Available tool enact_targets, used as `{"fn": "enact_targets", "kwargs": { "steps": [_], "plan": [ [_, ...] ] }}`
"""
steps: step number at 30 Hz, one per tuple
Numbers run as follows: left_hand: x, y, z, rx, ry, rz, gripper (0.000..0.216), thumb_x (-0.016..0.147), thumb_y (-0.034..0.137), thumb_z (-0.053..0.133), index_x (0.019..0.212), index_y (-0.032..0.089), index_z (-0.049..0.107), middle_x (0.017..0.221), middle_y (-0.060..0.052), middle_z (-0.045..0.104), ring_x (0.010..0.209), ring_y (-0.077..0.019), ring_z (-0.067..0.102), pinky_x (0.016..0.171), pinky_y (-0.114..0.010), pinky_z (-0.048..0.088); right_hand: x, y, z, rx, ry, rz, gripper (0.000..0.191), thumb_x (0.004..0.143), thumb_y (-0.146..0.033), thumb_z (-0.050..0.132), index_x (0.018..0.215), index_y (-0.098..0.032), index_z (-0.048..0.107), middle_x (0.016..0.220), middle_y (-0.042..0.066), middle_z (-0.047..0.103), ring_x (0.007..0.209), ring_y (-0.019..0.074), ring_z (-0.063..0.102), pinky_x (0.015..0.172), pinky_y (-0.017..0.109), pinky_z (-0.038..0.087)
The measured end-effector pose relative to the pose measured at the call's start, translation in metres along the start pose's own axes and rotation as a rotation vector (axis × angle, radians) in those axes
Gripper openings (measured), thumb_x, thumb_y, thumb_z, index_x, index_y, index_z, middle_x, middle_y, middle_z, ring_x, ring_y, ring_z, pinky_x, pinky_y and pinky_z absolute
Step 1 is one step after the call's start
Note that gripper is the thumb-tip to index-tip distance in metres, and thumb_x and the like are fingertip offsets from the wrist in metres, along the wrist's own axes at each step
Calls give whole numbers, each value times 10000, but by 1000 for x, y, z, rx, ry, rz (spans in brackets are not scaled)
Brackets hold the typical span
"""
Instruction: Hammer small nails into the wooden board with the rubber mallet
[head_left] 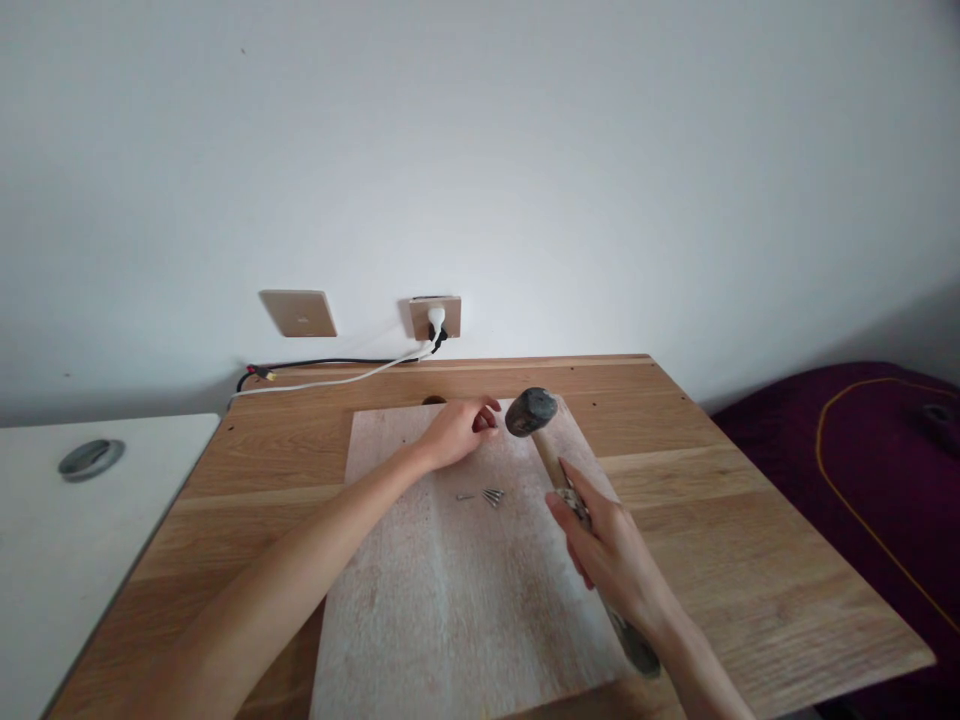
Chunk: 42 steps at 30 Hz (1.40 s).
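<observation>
A mallet (531,412) with a dark, barrel-shaped head and a worn wooden handle is in my right hand (611,545), its fingers wrapped round the grip. The head is raised above the right side of a pale, scuffed wooden board (450,610). At the board's far part, my left hand (461,430) is closed, thumb and fingers curled close together by the surface. What it pinches, if anything, is too small to make out. Just nearer to me lie a small bunch of silver nails or screws (493,495) and one single piece (465,497) beside them.
The board rests on a wooden table (720,500) against a white wall. Behind are a socket (450,312) with plugs, cables (330,383) along the table's back edge and a wall plate (300,313). A white desk (90,540) adjoins left; a dark purple cushioned thing (795,430) stands right.
</observation>
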<state>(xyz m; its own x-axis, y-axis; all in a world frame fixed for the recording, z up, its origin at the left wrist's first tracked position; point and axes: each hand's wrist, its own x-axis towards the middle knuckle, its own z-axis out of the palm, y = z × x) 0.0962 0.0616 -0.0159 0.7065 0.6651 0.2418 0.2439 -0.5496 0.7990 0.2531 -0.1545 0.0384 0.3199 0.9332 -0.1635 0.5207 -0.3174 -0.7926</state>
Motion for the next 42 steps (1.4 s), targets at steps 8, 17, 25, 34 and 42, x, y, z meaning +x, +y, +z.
{"fn": "enact_targets", "kwargs": {
  "steps": [8,17,25,34,42],
  "plan": [
    [-1,3,-1,-17,18,-33,385,815,46,732,1176,171,687,887,-28,804,753,-167,734,737,-265,547,10,-11,2,-115,-49,-95,660,1034,-459,443,1550,-53,512,453,-84,502,352,144,488,420,255,391],
    [-6,13,-10,20,8,-31,435,803,48,712,1219,150,631,935,-51,779,763,-175,715,734,-284,550,6,-8,2,-145,-46,-61,726,1024,-503,436,1567,-25,488,449,-68,513,345,158,497,405,266,388],
    [-46,66,-29,417,-340,286,137,929,149,632,1023,192,721,1060,-75,741,954,-223,723,839,-326,545,-6,16,1,-4,2,24,803,976,-623,487,1570,-81,489,450,-95,479,361,147,482,373,233,379],
    [-32,85,-18,546,-650,265,128,837,109,657,918,198,701,1024,-79,732,947,-244,702,757,-326,513,-17,27,-7,13,10,47,753,994,-598,497,1581,-129,457,471,-106,483,378,148,505,361,221,401],
    [-40,84,-22,628,-642,263,147,869,137,695,1005,194,709,1012,-67,715,870,-226,695,680,-317,475,-20,32,-8,21,-7,43,702,1025,-582,478,1550,-116,471,465,-115,450,386,148,507,384,225,385]
  ]
}}
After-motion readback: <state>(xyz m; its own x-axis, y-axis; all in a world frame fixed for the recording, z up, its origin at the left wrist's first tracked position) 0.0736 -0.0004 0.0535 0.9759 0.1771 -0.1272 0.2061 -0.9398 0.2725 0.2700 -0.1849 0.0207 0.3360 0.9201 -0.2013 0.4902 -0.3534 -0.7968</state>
